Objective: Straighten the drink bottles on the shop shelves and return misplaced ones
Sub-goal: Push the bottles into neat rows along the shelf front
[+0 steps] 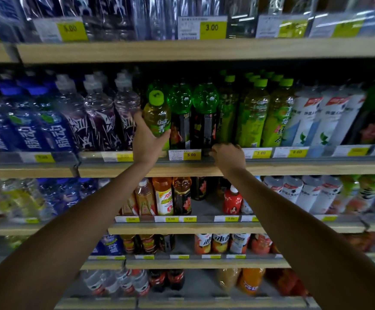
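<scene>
**Item:** green tea bottle (157,115). Clear plastic, lime screw cap, yellow-green drink, green label.

**Location:** front of the middle shelf (114,170), against the dark-labelled bottles (181,117) with green domed tops. The purple-labelled bottles (99,117) are just to its left.

**Hold:** the left hand (147,142) is wrapped round the body at label height. The thumb is on the left side and the fingers curl under the right.

**Handling (judged):** it looks full, so it has a fair weight for one hand. The thin wall would give under a hard squeeze and the label film is probably slick. It is best gripped mid-body or at the shoulder, not by the cap alone. It is not fragile, but it could knock over close neighbours.

**Other hand:** the right hand (228,156) is at the shelf lip, fingers bent toward the foot of a dark-labelled bottle. The view does not show whether it is grasping anything.

**Nearby:** a row of taller green tea bottles (252,117) stands further right, possibly where this one belongs. A 5.00 price tag (191,155) sits on the rail below.
</scene>
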The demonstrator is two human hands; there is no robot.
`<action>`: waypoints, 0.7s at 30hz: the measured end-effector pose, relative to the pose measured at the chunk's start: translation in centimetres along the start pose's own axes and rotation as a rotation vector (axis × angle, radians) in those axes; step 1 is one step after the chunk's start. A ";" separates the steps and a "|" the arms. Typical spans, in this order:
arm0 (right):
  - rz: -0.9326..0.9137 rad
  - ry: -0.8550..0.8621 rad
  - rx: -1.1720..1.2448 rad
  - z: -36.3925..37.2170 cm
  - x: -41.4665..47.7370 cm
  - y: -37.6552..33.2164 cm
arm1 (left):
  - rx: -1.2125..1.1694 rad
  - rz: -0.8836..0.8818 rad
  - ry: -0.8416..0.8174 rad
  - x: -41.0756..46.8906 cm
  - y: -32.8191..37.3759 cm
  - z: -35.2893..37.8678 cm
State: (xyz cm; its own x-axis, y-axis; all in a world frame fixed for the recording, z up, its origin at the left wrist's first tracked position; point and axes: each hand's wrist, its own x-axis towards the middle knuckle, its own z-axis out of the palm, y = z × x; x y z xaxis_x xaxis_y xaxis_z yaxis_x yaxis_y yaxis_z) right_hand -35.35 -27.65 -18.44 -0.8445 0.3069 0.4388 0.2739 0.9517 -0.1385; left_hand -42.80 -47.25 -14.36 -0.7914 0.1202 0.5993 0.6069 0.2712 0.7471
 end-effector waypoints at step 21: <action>-0.143 0.209 -0.065 -3.3 -3.7 11.4 | -0.003 0.124 0.074 -2.9 10.1 8.4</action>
State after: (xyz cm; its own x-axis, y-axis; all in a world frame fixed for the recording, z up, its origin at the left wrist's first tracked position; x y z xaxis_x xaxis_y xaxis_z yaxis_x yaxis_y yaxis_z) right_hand -27.57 -18.00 -18.73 -0.7650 0.1553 0.6250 0.1932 0.9811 -0.0074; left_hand -34.99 -36.83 -10.98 -0.7028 0.0818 0.7066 0.7000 0.2561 0.6666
